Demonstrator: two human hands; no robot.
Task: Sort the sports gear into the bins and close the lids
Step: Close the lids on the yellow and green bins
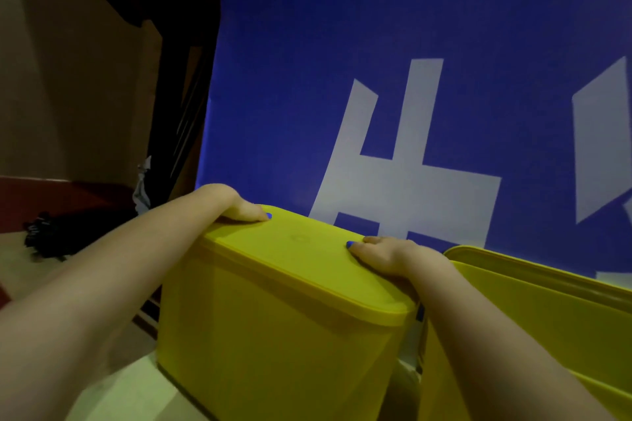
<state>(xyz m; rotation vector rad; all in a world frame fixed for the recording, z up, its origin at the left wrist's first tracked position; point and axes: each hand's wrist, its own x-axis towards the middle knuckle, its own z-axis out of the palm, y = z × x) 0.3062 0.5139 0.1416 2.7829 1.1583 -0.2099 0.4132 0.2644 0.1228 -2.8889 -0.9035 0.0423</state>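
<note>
From my remote seat I see a large blue banner (393, 27) filling the upper right, printed with pale angular shapes (407, 181) (lettering, though I cannot read it). To the left stands a tan wall (51, 79) with a dark red band (51, 195) along its base. Between them a dark frame (178, 106) leans. A black heap (58, 236) lies on the pale floor (20, 270). The light is dim.

Smooth matt plastic bin (273, 345)
</note>
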